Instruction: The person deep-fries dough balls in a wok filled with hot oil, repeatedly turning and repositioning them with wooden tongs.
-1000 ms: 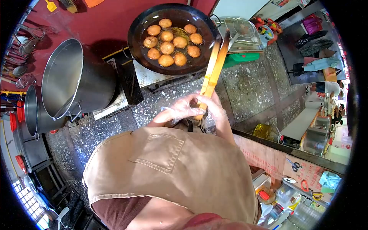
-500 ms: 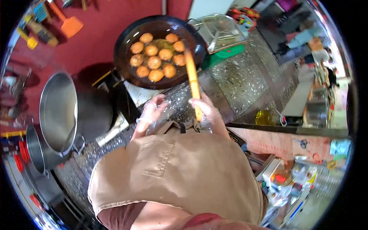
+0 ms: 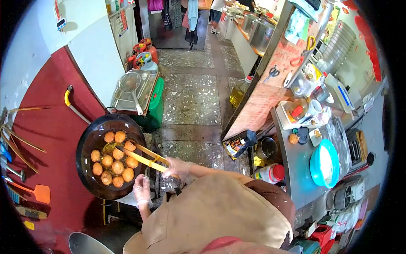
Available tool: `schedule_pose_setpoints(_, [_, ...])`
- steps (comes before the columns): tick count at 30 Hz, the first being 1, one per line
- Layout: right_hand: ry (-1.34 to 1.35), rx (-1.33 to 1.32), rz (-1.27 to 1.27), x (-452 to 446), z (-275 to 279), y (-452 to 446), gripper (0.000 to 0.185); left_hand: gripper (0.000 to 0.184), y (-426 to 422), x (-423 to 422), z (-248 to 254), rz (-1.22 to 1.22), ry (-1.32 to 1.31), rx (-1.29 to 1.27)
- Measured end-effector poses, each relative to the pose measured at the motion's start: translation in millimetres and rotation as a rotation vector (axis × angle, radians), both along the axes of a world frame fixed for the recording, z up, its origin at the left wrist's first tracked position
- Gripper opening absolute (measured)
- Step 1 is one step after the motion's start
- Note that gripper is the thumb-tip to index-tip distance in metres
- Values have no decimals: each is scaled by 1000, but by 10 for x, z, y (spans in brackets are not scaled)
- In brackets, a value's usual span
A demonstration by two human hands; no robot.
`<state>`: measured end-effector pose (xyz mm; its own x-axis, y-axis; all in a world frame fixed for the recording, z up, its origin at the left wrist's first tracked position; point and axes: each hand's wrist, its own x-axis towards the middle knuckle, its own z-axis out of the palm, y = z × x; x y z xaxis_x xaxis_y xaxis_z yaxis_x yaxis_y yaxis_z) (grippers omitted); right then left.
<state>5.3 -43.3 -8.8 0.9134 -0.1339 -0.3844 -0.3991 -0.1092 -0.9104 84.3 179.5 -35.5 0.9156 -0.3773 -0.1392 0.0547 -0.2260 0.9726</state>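
My right hand (image 3: 177, 168), in a clear plastic glove, grips a pair of bamboo tongs (image 3: 151, 163). The tongs reach over a black wok (image 3: 86, 180), their two arms spread around one fried ball (image 3: 130, 146) near the wok's right side. Several more golden-brown balls (image 3: 107, 161) sit in dark oil in the wok. Beside the wok's lower right edge is my left hand (image 3: 143, 191), also gloved. Its fingers are loosely bent and nothing shows in them.
Behind the wok, a wire skimmer (image 3: 130, 84) lies on a tray over a green bin (image 3: 156, 106). Gas cylinders (image 3: 148, 50) stand farther back. A metal pot (image 3: 89, 244) is at the lower left. To the right, a counter (image 3: 292, 165) holds a turquoise basin (image 3: 315, 169).
My view has swung to the right, so the wok now appears farther left. The tongs, upright and seen as one strip before, now slant over the wok with their arms apart around a ball.
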Motion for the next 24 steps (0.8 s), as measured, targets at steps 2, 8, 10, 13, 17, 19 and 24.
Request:
schedule_pose_setpoints(2, [-9,23,-9,13,-40,9,61,34,-26,-12,56,-9,-16,26])
schedule_pose_setpoints(8, [-62,152,-22,32,-139,130,74,33,-4,-78,88,-14,3,-11])
schedule_pose_setpoints(10, [-9,-59,73,4,13,142,84,31,25,-110,121,-13,-22,-1])
schedule_pose_setpoints(13, [24,-78,147,-48,181,166,84,29,68,-125,10,23,-34,-36])
schedule_pose_setpoints(17, [-8,-20,140,-94,154,216,88,29,120,-154,-35,50,-32,-18])
schedule_pose_setpoints(19, [5,-77,157,-105,207,232,90,31,145,-173,-22,42,-4,-19])
schedule_pose_setpoints(24, [20,-171,167,-173,297,286,94,34,102,-220,72,33,4,22])
